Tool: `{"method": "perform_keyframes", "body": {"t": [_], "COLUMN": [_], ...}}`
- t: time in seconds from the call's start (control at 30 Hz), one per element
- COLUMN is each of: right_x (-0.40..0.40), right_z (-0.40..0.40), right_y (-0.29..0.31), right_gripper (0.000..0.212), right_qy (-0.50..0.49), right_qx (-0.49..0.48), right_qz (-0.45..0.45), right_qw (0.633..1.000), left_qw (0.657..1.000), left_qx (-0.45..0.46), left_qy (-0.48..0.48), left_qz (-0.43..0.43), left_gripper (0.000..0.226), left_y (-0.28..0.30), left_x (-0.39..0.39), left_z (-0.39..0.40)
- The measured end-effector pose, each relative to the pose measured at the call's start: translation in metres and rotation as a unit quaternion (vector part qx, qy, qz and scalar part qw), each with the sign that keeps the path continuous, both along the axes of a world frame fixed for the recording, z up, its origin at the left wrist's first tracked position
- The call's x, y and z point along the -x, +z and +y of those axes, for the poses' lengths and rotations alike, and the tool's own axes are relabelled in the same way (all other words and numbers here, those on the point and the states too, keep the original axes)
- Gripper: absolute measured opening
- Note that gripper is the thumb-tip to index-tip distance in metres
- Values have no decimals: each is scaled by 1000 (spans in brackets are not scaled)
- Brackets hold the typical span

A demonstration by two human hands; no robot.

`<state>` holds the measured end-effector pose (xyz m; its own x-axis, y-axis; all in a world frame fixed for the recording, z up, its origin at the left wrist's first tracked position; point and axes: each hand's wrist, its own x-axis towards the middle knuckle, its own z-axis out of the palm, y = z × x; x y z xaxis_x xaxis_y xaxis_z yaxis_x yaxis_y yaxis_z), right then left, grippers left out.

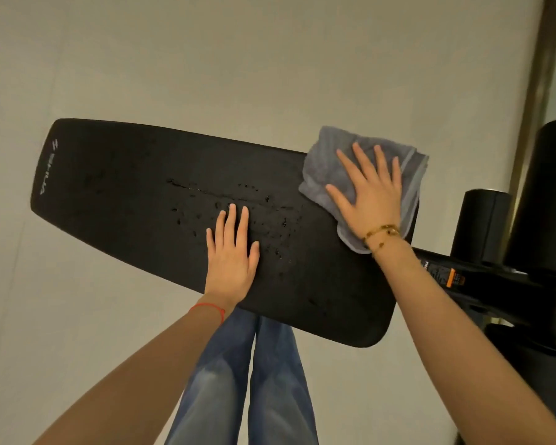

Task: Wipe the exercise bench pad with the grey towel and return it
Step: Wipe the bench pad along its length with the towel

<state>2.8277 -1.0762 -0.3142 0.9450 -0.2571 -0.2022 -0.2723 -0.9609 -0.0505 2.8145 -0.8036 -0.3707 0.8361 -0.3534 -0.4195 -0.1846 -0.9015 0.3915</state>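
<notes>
Blue-jeaned legs (247,380) stand under the black bench pad (126,194), where the left hand (231,252) rests flat with straight fingers among water droplets (225,203), while the right hand (369,194) presses the folded grey towel (318,178) flat onto the pad's right end.

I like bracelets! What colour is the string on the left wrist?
Red string, clearest in the head view.
</notes>
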Motion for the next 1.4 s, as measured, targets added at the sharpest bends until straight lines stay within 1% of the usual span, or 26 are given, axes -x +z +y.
{"method": "perform_keyframes", "body": {"t": [0.07,0.2,0.27,0.37,0.47,0.53,0.6,0.73,0.8,0.87,0.97,1.03,1.1,1.17,1.23,1.27,1.33,1.4], "right_x": [11,118,141,99,33,11,24,128,152,133,62,12,-11,-1,23,34,47,39], "right_z": [20,55,45,12,-1,3,16,48,36,7,-34,-49,-53,-55,-62,-68,-80,-88], "right_y": [-3,10,15,15,5,-2,-3,15,23,27,24,16,10,13,20,23,27,28], "right_gripper": [63,64,64,61,59,59,61,62,63,63,63,66,67,63,59,59,62,65], "right_qy": [33,141,174,138,45,1,3,100,100,61,8,-18,-21,-5,1,-9,-33,-24], "right_qx": [15,-14,-8,4,-6,1,17,-20,-26,-35,-64,-87,-81,-78,-114,-138,-179,-185], "right_qz": [10,32,37,31,-3,-20,-13,35,44,25,-18,-3,29,12,-29,-35,-22,-2], "right_qw": [999,989,984,990,999,1000,1000,994,994,997,998,996,996,997,993,990,983,982], "left_qw": [1000,1000,1000,1000,1000,1000,1000,1000,1000,1000,998,995,994,993,992,992,991,991], "left_qx": [-1,6,14,13,8,5,6,10,16,22,45,69,77,65,40,29,23,27], "left_qy": [-3,-7,-9,-9,-7,-1,0,0,8,19,-3,-30,-50,-75,-101,-109,-119,-122], "left_qz": [0,-4,-1,2,-2,-2,-4,-5,2,-2,-41,-59,-62,-58,-57,-58,-56,-53], "left_gripper": [62,62,62,63,63,63,63,63,63,63,62,62,63,64,66,66,67,67], "left_y": [1,1,1,1,-1,-2,-2,3,8,14,23,25,25,23,21,20,19,18], "left_x": [0,-1,-1,-2,-1,0,0,0,-1,-4,-14,-26,-38,-48,-52,-54,-56,-58], "left_z": [1,2,3,3,2,1,0,0,-3,-9,-26,-44,-65,-82,-90,-90,-87,-84]}}
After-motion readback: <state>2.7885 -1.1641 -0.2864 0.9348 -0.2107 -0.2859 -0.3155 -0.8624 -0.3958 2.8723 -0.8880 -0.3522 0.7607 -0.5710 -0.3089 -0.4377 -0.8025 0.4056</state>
